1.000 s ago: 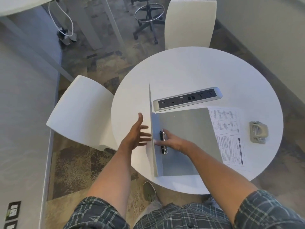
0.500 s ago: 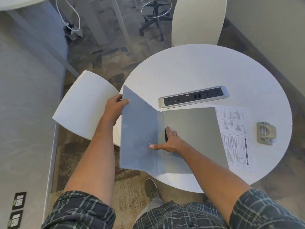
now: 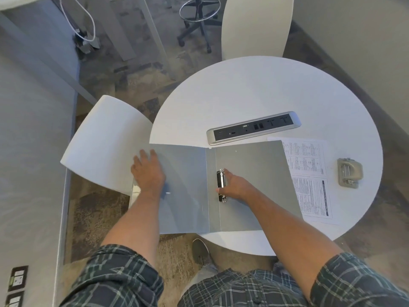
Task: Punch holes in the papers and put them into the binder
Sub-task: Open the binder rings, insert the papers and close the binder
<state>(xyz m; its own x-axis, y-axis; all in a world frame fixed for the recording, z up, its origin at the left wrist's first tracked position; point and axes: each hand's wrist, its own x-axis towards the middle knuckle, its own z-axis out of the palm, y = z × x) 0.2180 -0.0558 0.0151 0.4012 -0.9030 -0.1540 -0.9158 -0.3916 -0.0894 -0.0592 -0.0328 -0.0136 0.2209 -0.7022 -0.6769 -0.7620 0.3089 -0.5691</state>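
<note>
- Left hand presses flat, fingers straight, on the open grey binder, whose left cover overhangs the round table.
- Right hand, thumb and forefinger spread, touches the ring mechanism.
- Printed papers lie just right of the binder, with the hole punch beside them.

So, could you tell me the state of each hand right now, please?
Left hand: open, flat on binder cover.
Right hand: on ring mechanism; grip cannot be told.

Papers' print prob. too small

Single head-worn wide-angle view looks steeply down, close over the round table.
</note>
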